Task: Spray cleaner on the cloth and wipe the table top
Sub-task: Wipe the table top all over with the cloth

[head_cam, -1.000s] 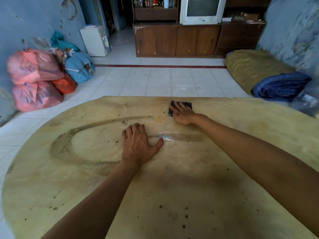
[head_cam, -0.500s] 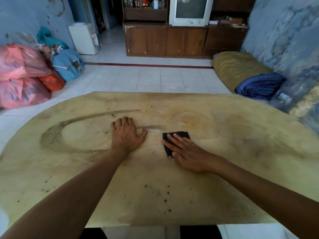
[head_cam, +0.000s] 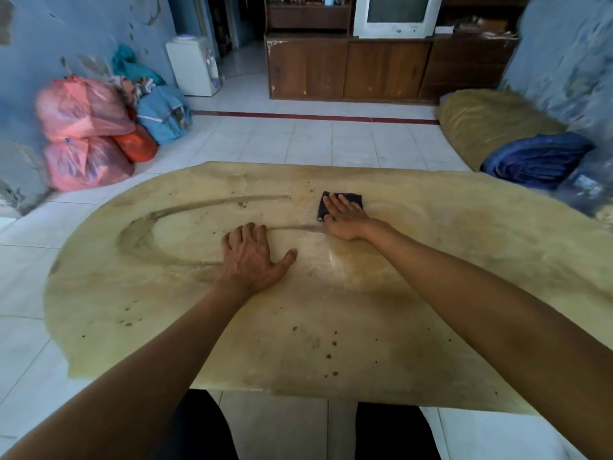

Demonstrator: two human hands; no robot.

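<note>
The table top (head_cam: 414,310) is a worn, yellowish oval slab with dark specks and a curved wiped streak on its left half. A small dark cloth (head_cam: 348,199) lies flat toward the far middle of the table. My right hand (head_cam: 345,215) presses flat on the cloth, fingers stretched out over it and pointing away from me. My left hand (head_cam: 252,257) rests palm down on the bare table, fingers spread, a little nearer and to the left of the cloth. No spray bottle is in sight.
Pink and blue bags (head_cam: 86,127) are piled on the tiled floor at the left. A yellow cushion (head_cam: 491,124) and a folded blue blanket (head_cam: 534,157) lie at the right. A wooden cabinet (head_cam: 348,68) with a television stands at the back.
My right hand has pushed the cloth away from me, from the table's near middle back to the far middle. My left hand has stayed flat in place.
</note>
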